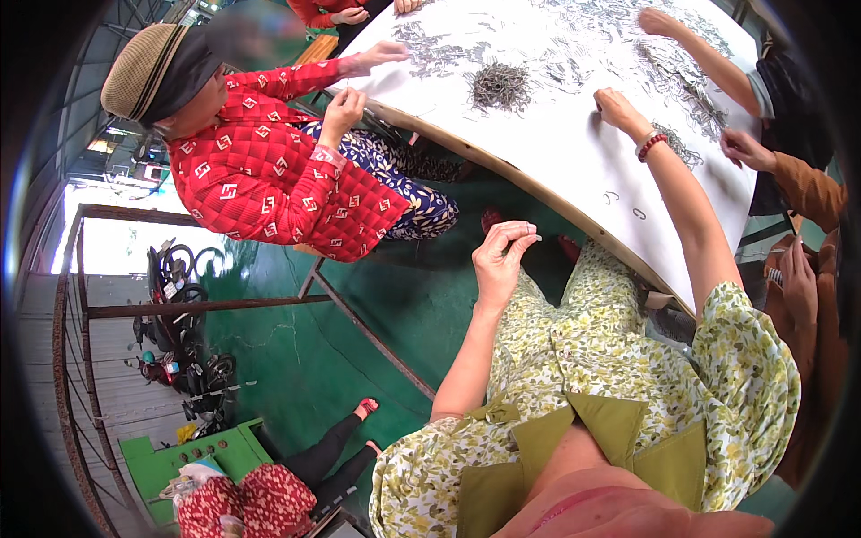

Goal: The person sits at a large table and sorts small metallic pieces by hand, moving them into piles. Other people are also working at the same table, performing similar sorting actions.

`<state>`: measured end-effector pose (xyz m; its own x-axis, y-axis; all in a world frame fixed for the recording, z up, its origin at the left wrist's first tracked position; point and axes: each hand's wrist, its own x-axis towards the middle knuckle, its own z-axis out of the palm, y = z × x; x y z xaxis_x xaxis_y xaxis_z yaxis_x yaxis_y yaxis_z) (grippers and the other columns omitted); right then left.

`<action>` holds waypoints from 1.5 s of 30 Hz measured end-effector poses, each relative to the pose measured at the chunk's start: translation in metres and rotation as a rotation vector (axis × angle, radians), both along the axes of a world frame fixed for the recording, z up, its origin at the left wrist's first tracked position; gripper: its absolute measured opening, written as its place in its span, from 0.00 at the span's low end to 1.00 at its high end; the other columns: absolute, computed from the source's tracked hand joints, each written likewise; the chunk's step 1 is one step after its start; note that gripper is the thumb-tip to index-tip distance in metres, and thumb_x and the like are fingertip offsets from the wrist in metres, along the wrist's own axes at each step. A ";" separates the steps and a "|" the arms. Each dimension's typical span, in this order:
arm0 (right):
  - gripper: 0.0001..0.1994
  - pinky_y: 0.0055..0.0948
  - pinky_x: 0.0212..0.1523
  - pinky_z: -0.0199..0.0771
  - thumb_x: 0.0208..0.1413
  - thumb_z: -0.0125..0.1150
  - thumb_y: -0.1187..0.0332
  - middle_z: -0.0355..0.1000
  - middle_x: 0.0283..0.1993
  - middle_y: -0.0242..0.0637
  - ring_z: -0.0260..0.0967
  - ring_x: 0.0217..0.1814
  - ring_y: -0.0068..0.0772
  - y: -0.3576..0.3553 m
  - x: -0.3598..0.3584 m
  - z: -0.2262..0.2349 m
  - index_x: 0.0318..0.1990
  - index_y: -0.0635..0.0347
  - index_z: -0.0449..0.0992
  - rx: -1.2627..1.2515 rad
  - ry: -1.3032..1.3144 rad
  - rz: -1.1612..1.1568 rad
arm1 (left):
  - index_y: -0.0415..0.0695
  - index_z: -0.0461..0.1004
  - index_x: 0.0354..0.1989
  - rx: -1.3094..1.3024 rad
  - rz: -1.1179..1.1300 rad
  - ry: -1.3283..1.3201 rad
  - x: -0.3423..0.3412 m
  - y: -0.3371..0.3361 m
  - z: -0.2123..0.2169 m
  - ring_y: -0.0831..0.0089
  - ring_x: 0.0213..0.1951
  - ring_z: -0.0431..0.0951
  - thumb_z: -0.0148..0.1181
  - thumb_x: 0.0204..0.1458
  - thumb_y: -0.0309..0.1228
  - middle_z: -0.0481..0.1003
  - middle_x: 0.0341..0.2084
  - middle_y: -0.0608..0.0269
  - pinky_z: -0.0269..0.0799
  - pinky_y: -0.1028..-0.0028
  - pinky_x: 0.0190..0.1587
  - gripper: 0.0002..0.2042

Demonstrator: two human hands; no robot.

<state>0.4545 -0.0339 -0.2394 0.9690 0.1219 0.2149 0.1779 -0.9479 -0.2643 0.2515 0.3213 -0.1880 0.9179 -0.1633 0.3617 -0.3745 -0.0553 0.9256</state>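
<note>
My left hand (504,260) is raised in front of my lap, off the table's edge. Its thumb and fingertips are pinched together; whatever is between them is too small to make out. Over the white table top (556,166) reaches my right hand (619,109), a red bead bracelet (652,143) on its wrist. Those fingers are bent down and pressed together close to the surface, and their tips are partly hidden. A tangled pile of small dark metal pieces (500,87) lies to its left. Two curved, C-shaped pieces (639,213) rest nearer to me, beside my right forearm.
Loose metal pieces (691,81) are spread across the far table. A person in a red quilted jacket (260,170) sits at the left, hands near the table edge. Other people's hands (744,151) reach in from the right. A metal frame (206,307) and motorbikes (170,305) stand left.
</note>
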 end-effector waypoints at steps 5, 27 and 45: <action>0.13 0.24 0.35 0.76 0.49 0.59 0.77 0.73 0.27 0.35 0.72 0.30 0.21 0.095 -0.071 0.064 0.44 0.68 0.75 0.872 0.298 0.109 | 0.35 0.77 0.33 -0.047 -0.053 0.132 0.010 -0.003 0.005 0.79 0.35 0.76 0.61 0.49 0.18 0.77 0.31 0.63 0.72 0.79 0.40 0.04; 0.09 0.22 0.35 0.75 0.48 0.61 0.80 0.75 0.30 0.37 0.73 0.31 0.24 0.164 -0.199 0.087 0.39 0.70 0.76 1.644 0.192 0.017 | 0.38 0.74 0.43 0.077 -0.208 0.333 0.023 -0.021 0.010 0.73 0.39 0.77 0.63 0.48 0.25 0.77 0.35 0.60 0.72 0.74 0.44 0.13; 0.07 0.28 0.27 0.77 0.45 0.60 0.84 0.74 0.28 0.46 0.73 0.25 0.32 0.155 -0.241 0.111 0.34 0.72 0.74 1.746 0.269 -0.168 | 0.40 0.75 0.28 1.113 0.171 -0.462 0.254 -0.149 -0.071 0.57 0.45 0.68 0.53 0.44 0.21 0.68 0.37 0.55 0.73 0.63 0.42 0.05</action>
